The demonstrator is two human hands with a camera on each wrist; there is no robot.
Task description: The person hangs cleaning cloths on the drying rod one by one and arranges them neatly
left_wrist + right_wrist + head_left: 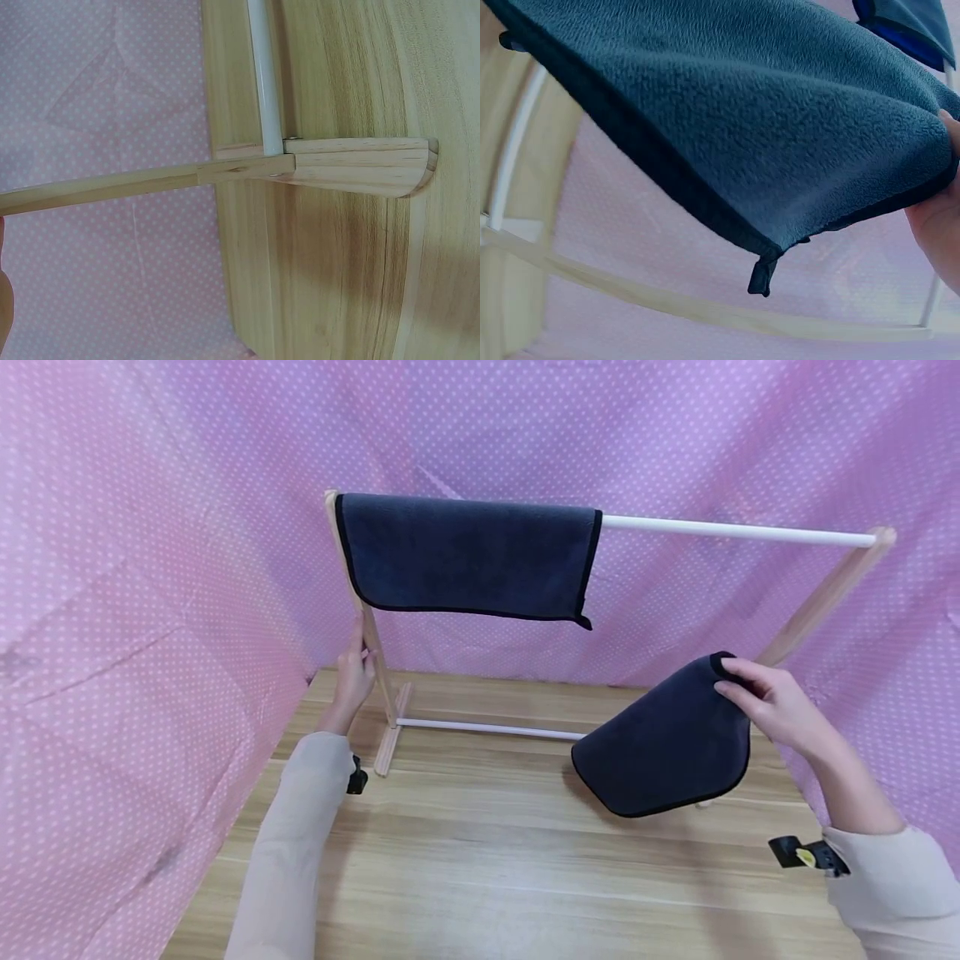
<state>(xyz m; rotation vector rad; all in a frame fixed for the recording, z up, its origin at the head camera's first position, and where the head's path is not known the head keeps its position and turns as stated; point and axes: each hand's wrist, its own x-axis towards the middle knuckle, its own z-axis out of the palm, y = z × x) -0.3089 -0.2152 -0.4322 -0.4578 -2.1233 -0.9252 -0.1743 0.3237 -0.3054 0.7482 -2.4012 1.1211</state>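
Cloth (pixel 663 743) hanging below right hand (pixel 780 706), pinched by it at one edge; post (pixel 382 683) touched by left hand (pixel 354 677), grip can't be told. Cloth could be dropped if that one-sided pinch is loosened.

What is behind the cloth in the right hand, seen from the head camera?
The lower bar runs behind the held cloth, its right end covered. The right post shows above; its lower part is hidden.

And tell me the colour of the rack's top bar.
White; the top bar shows best in the head view, right of the hanging cloth.
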